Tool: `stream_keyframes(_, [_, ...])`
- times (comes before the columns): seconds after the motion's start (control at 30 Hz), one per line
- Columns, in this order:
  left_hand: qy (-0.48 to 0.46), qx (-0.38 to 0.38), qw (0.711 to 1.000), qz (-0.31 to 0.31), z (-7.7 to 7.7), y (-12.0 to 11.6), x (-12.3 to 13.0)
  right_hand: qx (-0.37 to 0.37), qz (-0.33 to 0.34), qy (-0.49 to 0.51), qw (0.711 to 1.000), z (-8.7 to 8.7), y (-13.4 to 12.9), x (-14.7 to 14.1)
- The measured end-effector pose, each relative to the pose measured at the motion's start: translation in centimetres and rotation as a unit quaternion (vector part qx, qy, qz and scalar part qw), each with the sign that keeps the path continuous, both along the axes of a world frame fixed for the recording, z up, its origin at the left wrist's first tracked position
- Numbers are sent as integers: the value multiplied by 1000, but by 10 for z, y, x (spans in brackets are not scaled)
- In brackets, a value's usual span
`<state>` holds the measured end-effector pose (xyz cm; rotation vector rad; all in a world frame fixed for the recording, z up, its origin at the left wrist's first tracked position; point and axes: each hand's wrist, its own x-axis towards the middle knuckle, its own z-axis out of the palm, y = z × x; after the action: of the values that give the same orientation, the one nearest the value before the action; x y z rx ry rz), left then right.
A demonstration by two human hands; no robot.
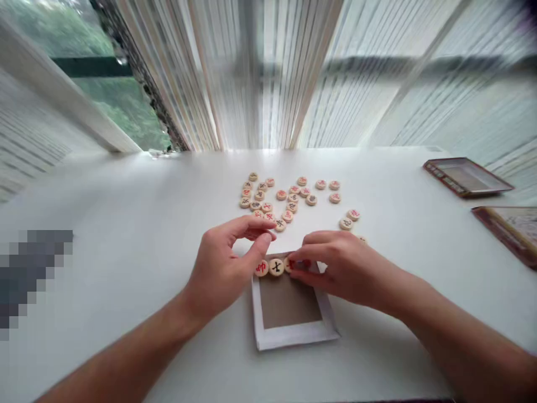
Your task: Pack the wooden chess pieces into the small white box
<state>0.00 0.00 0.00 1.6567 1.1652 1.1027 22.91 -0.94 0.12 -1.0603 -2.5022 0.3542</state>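
A shallow white-rimmed box [297,334] with a brown inside lies before me. Along its far edge sit round wooden xiangqi pieces: one with a red character [260,268] at the left, then one with a black character [276,267]. My right hand [335,260] pinches a third piece [287,265] beside them, partly covered by the fingers. Over the box's far left corner hovers my left hand [229,254], its thumb and curved fingers apart with nothing between them. Just beyond its fingertips, a black-marked piece [280,225] rests on the table.
Several more xiangqi pieces [292,198] with red or black characters are scattered on the white table [168,190]. Two pieces [346,224] lie beyond my right hand, near a partly hidden one. At the right are an open box [467,176] and a brown-edged box part [507,235]. Blinds hang behind.
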Motion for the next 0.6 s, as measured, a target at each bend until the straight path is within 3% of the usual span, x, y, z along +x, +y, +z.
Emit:
stream_keyframes(0.1, [5, -1, 1000, 4, 0, -1, -2, -7, -4, -5, 1000, 3, -1, 0])
stream_keyframes(0.2, [73, 46, 996, -39, 3, -2, -4, -18, -9, -12, 1000, 5, 0, 0])
stream_keyframes(0.33, [206, 169, 953, -148, 4, -1, -7, -27, -13, -19, 999, 5, 2, -1])
stream_keyframes(0.4, [241, 204, 933, -174, 2, 0, -7, -28, -11, -19, 999, 4, 2, -1])
stream_keyframes(0.6, [268, 213, 923, -174, -5, 2, -7, -27, -7, -16, 999, 2, 2, 0])
